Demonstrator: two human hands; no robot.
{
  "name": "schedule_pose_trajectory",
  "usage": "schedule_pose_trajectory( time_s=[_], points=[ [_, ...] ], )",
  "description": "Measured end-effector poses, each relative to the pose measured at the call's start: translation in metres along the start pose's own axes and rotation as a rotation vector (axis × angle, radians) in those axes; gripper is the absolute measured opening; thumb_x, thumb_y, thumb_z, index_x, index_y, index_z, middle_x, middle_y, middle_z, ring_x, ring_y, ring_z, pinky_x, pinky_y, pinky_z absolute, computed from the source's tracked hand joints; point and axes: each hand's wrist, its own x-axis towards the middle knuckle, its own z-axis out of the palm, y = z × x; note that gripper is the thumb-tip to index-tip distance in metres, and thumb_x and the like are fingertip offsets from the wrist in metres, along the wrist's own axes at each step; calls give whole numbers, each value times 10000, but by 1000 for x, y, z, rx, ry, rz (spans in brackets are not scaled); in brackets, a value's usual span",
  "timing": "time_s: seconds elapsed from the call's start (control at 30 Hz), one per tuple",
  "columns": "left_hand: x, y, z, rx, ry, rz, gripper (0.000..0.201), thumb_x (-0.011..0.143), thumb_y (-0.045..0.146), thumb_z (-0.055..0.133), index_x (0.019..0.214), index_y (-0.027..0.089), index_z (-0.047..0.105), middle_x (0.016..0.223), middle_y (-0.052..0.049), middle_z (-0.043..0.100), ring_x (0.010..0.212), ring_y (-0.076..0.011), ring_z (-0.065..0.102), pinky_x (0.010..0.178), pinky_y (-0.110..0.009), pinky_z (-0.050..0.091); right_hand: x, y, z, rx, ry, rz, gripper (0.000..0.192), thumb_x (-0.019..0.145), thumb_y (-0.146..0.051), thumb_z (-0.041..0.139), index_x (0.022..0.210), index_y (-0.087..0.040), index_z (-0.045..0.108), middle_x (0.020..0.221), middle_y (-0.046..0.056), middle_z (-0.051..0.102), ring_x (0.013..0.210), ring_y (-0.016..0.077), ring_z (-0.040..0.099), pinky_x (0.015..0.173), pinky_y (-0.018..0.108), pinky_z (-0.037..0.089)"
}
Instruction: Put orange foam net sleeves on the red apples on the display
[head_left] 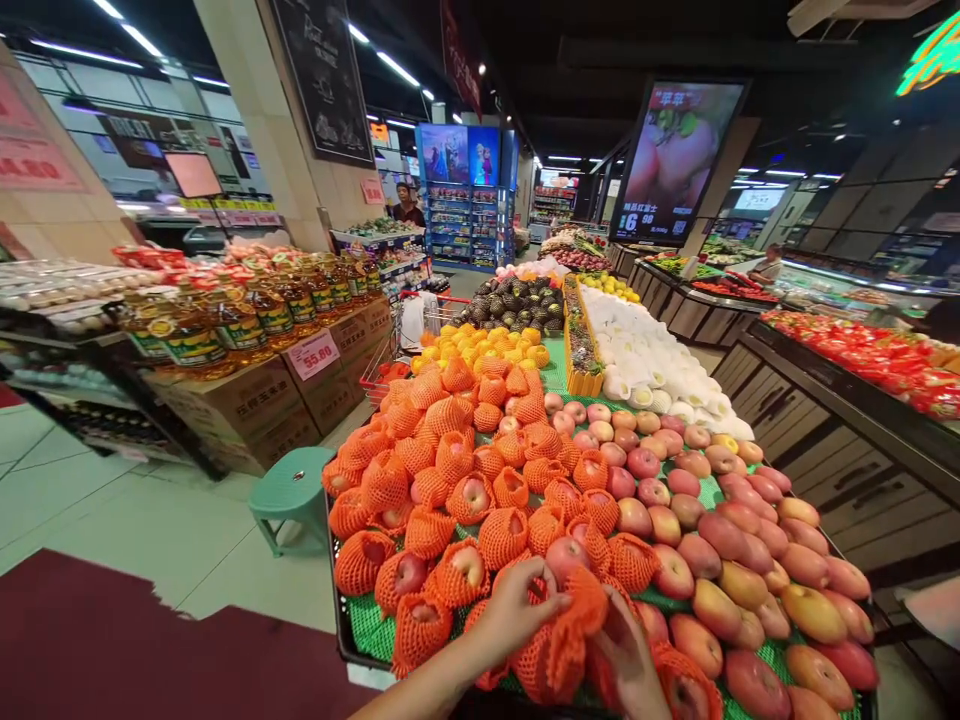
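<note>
My left hand (514, 605) reaches in from the bottom edge and pinches an orange foam net (574, 625) at the near end of a fruit stand. My right hand (626, 650) grips the same net from the other side, close beside the left. Around them lies a heap of apples wrapped in orange nets (450, 470). One wrapped apple (564, 556) sits just beyond my fingers. To the right are bare red and yellow apples (720, 540) on a green mat (367, 625).
A green plastic stool (291, 492) stands on the floor left of the stand. Cardboard boxes topped with oil bottles (225, 325) line the left aisle. Farther along the stand lie oranges (487, 350), dark avocados and white-wrapped fruit (645, 360). A dark counter (840, 420) runs on the right.
</note>
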Motion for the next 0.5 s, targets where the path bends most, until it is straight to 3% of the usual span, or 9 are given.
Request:
schedule_pose_trajectory(
  time_s=[0.07, 0.13, 0.2, 0.37, 0.5],
  points=[
    [-2, 1, -14, -58, -93, 24, 333, 783, 482, 796, 844, 193, 643, 939, -44, 683, 933, -220, 609, 889, -338, 458, -3, -8, 12, 246, -74, 124, 390, 747, -615, 774, 876, -248, 751, 876, 64, 776, 950, 327, 729, 791, 445, 629],
    [-5, 0, -23, -106, -165, 7, 395, 743, 481, 836, 955, 199, 658, 1016, -53, 681, 991, -232, 610, 916, -347, 464, -5, -16, 24, 433, -105, 277, 347, 709, -559, 803, 826, -235, 762, 834, 76, 778, 910, 338, 735, 780, 455, 629],
    [-8, -2, -30, -99, -177, 6, 388, 737, 479, 846, 928, 198, 659, 1007, -54, 664, 989, -233, 600, 926, -356, 461, -8, -22, 33, 506, -69, 373, 296, 681, -501, 821, 770, -224, 763, 845, 86, 781, 883, 337, 737, 772, 456, 628],
    [-13, 0, -45, -91, -231, 91, 352, 832, 512, 754, 779, 193, 615, 964, -52, 603, 971, -221, 567, 949, -354, 433, -24, -25, 44, 506, 58, 398, 277, 533, -354, 908, 615, -199, 694, 897, 89, 779, 923, 333, 729, 854, 449, 607],
    [-13, -2, -59, -237, -250, 11, 385, 881, 600, 627, 852, 226, 544, 889, -9, 530, 889, -185, 510, 887, -331, 441, -45, -19, 36, 582, 226, 456, 320, 573, -390, 910, 770, -234, 714, 834, 35, 746, 865, 266, 720, 845, 395, 594]
  ],
)
